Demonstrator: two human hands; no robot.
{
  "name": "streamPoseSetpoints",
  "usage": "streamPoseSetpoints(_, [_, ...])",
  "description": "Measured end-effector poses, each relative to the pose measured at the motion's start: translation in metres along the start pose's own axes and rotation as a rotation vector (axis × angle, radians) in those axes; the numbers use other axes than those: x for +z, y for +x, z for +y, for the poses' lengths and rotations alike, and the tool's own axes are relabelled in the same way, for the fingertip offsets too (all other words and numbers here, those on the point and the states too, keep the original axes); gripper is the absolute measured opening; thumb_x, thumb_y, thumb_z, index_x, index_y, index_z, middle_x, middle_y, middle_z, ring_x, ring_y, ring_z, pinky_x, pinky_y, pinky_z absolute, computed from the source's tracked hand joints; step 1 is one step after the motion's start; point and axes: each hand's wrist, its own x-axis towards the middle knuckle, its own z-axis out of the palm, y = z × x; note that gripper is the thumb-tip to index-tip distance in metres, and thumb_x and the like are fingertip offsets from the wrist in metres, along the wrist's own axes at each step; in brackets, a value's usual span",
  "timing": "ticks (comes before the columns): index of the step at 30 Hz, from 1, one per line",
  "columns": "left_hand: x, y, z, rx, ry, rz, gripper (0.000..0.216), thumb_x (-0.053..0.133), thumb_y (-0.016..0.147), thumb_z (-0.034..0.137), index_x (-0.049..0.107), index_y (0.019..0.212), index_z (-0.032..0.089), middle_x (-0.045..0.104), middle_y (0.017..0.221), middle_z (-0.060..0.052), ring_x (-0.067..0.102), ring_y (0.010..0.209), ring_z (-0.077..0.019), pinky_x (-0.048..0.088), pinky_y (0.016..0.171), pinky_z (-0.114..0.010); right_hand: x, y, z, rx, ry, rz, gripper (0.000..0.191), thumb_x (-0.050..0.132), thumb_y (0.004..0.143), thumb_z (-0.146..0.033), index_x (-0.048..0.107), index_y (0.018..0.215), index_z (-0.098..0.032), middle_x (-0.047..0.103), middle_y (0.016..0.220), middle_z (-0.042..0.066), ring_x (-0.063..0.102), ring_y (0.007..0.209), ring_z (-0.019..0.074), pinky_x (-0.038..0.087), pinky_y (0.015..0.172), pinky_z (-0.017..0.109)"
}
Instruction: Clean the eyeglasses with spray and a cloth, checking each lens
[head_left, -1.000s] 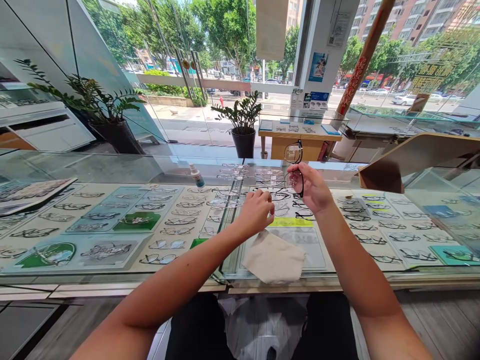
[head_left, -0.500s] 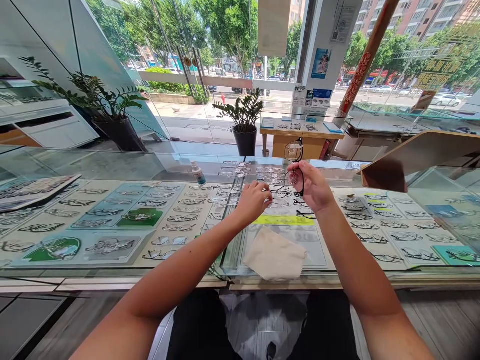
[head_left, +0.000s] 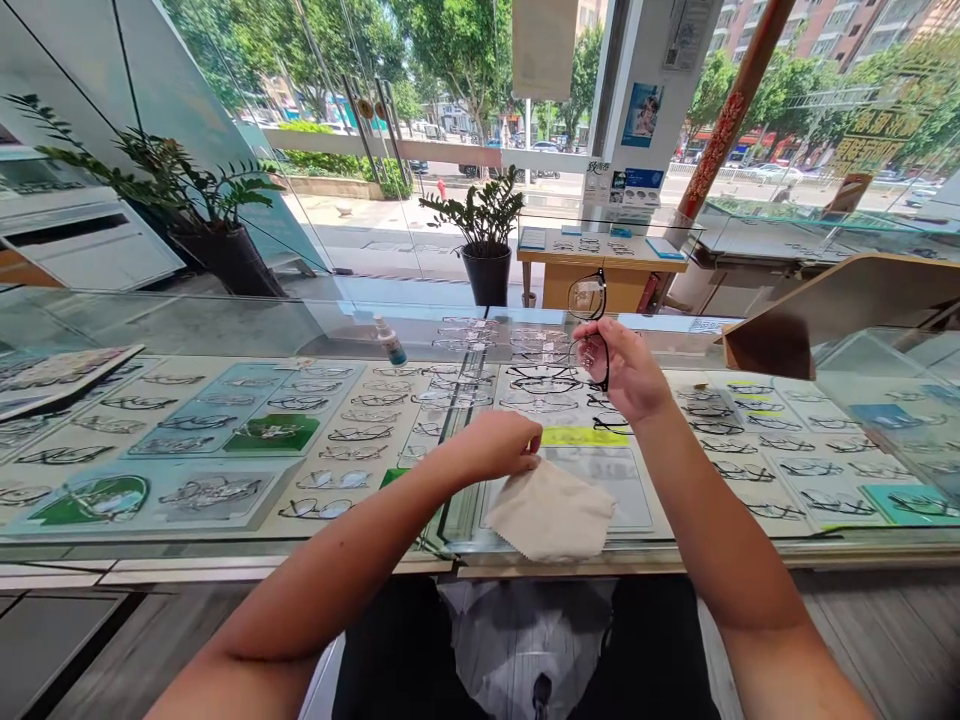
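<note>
My right hand (head_left: 634,375) is closed on a pair of dark-framed eyeglasses (head_left: 604,298), raised above the glass counter. The glasses are turned on end, one lens above my fingers and the other below. Lower and to the left, my left hand (head_left: 506,443) has its fingers curled down onto the upper edge of a cream cleaning cloth (head_left: 556,512). Its fingertips seem to pinch that edge, though they are partly hidden. The cloth lies spread on the countertop near the front edge.
A small spray bottle (head_left: 390,340) stands on the counter, left of centre. Under the glass lie rows of eyeglass frames (head_left: 360,435). More glasses (head_left: 544,380) sit beyond my hands. A brown wooden stand (head_left: 825,310) is at the right, a potted plant (head_left: 486,270) behind the counter.
My left hand has come back from the glasses, down and toward me, to the edge of the cloth. My right hand holds the glasses in nearly the same place. The view has shifted slightly.
</note>
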Motion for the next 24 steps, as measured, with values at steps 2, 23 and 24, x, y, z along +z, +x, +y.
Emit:
streamPoseSetpoints(2, [0.0,0.001,0.001,0.017,0.011,-0.005,0.014,0.069,0.09,0.033,0.075,0.097,0.023,0.077,0.104,-0.008,0.069,0.086,-0.0257,0.034,0.063,-0.032,0.001,0.0,-0.001,0.001,-0.005,0.001,0.028,0.09,0.079,-0.051,0.081,0.083,-0.025,0.077,0.097,0.001,0.06,0.077,0.0112,0.052,0.071,0.023])
streamPoseSetpoints(23, [-0.027,-0.004,-0.018,0.103,-1.165,-0.177,0.035,0.082,0.077,0.042,0.055,0.076,0.019,0.054,0.072,0.003,0.048,0.067,-0.0114,0.036,0.06,-0.023,0.008,-0.003,-0.001,0.033,-0.045,0.025,0.031,0.088,0.079,-0.053,0.076,0.083,-0.025,0.077,0.098,0.001,0.062,0.078,0.0139,0.054,0.074,0.028])
streamPoseSetpoints(24, [-0.031,-0.007,-0.017,0.083,-1.232,-0.147,0.036,0.083,0.076,0.042,0.056,0.078,0.019,0.052,0.071,0.004,0.046,0.064,-0.0106,0.034,0.057,-0.023,0.008,-0.004,-0.001,0.031,-0.039,0.025,0.031,0.088,0.078,-0.053,0.076,0.082,-0.025,0.077,0.098,0.001,0.062,0.079,0.0138,0.054,0.074,0.028])
